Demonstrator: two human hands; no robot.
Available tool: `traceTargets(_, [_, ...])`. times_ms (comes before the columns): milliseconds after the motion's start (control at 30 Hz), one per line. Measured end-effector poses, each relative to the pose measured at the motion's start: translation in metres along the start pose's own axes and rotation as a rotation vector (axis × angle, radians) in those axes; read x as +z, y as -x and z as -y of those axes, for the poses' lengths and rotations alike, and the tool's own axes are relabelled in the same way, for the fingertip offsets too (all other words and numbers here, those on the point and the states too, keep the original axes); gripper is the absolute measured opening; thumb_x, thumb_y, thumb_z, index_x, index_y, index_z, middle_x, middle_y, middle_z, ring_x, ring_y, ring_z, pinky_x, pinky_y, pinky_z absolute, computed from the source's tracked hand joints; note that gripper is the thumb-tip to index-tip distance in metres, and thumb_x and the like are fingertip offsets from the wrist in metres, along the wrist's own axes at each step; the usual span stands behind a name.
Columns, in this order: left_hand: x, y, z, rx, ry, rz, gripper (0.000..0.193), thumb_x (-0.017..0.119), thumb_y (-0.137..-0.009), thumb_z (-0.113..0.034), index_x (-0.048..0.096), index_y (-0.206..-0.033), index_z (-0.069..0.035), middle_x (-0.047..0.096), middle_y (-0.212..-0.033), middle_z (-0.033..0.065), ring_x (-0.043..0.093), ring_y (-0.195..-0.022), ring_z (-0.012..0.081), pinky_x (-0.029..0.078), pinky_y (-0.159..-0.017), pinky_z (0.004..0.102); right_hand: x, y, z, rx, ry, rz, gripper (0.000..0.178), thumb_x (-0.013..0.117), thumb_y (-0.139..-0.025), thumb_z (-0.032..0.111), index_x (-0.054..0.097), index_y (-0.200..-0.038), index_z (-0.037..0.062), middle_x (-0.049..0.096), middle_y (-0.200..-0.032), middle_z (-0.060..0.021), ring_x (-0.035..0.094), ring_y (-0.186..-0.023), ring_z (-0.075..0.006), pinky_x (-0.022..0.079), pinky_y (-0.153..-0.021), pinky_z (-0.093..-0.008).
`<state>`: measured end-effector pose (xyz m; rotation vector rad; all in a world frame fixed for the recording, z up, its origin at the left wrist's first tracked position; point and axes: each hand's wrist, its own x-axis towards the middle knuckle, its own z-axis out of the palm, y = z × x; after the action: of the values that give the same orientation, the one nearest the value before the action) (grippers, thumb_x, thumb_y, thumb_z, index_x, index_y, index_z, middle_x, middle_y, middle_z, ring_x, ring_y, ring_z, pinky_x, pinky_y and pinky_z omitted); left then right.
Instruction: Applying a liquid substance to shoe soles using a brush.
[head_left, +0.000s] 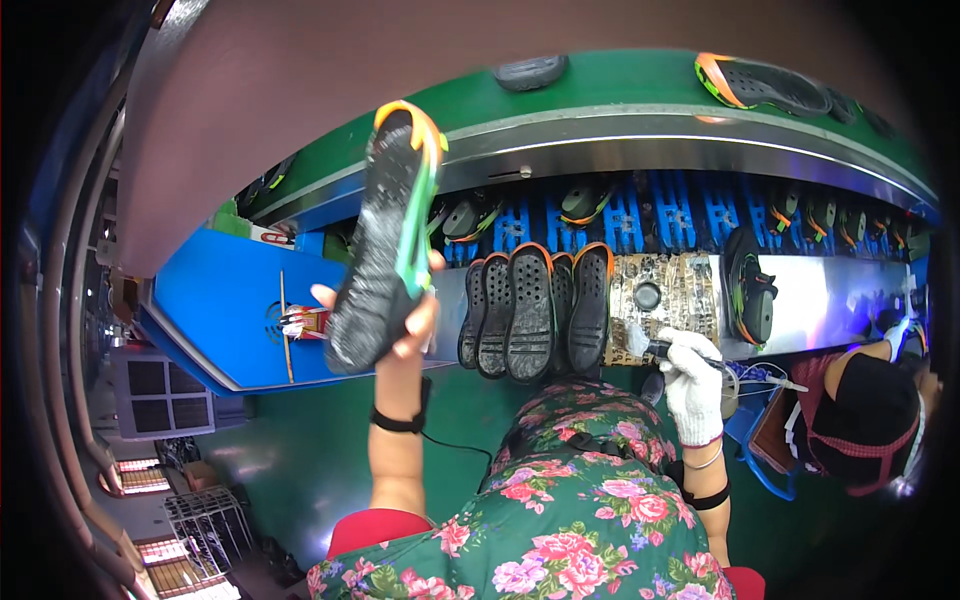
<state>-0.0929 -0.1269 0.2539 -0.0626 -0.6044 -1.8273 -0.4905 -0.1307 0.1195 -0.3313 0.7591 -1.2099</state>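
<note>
My left hand (408, 325) is raised and grips a shoe sole (385, 240) by its heel; the sole is black with orange and green edging, tread side toward me, and tilted upright. My right hand (692, 385), in a white knit glove, holds a small dark brush-like tool (652, 349) over a stained work pad (665, 292). Between my hands several black soles with orange rims (535, 310) lean side by side on the steel shelf. I wear a floral apron (580, 500).
A green conveyor belt (620, 85) runs across the top, carrying a dark sole (530, 70) and an orange-green sole (760, 85). Blue racks (690, 215) below hold more soles. Another person (865, 415) sits at the right. A blue panel (220, 300) stands at the left.
</note>
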Motion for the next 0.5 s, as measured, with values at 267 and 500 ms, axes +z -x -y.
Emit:
traceTargets(267, [-0.093, -0.060, -0.183, 0.581, 0.192, -0.424, 0.098, 0.051, -0.101, -0.062, 0.006, -0.164, -0.002, 0.007, -0.167, 0.0315, 0.027, -0.149, 0.0513, 0.038, -0.120, 0.0569, 0.019, -0.007, -0.014, 0.058, 0.145, 0.081, 0.022, 0.072, -0.081, -0.004, 0.075, -0.102, -0.0059, 0.077, -0.101, -0.0175, 0.065, -0.070, -0.0144, 0.053, -0.067, -0.0258])
traceTargets(500, [-0.112, -0.084, -0.197, 0.733, -0.076, -0.669, 0.089, 0.044, -0.106, -0.050, -0.005, -0.164, -0.003, 0.005, -0.171, 0.0249, 0.017, -0.157, 0.0437, 0.019, -0.127, 0.0551, 0.014, -0.005, -0.016, 0.070, 0.247, 0.087, 0.025, 0.074, -0.081, -0.001, 0.076, -0.106, -0.0059, 0.078, -0.098, -0.0149, 0.064, -0.071, -0.0132, 0.051, -0.066, -0.0249])
